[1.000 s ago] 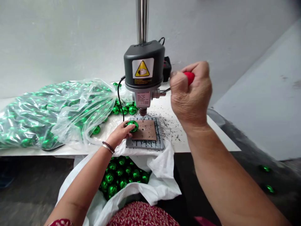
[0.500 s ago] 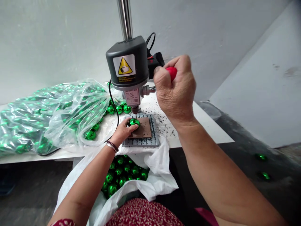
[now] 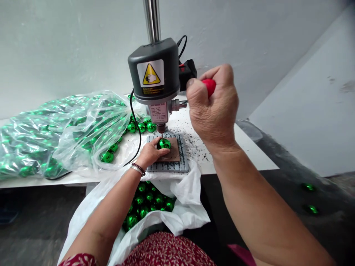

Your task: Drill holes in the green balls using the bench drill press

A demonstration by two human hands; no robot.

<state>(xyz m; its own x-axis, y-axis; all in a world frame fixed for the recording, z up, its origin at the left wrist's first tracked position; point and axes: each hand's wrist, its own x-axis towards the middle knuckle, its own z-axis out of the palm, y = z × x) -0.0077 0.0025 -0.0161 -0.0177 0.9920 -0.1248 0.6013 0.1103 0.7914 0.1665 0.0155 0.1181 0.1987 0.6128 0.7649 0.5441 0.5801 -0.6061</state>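
- While pinched between thumb and fingers of left hand (image 3: 149, 153), green ball (image 3: 165, 142) to that hand's right, over brown board (image 3: 174, 150).
- Directly below drill bit (image 3: 162, 135); contact unclear.
- Left hand nearer; right hand (image 3: 215, 111) closed round red knob (image 3: 210, 87), up and right of ball.

A shiny green ball (image 3: 164, 143), held in the left hand (image 3: 151, 153), sits over the brown board (image 3: 174, 152), directly beneath the thin bit of the dark grey drill press (image 3: 154, 74). The press stands upright, its red knob (image 3: 210, 87) gripped in the right hand (image 3: 215, 111).
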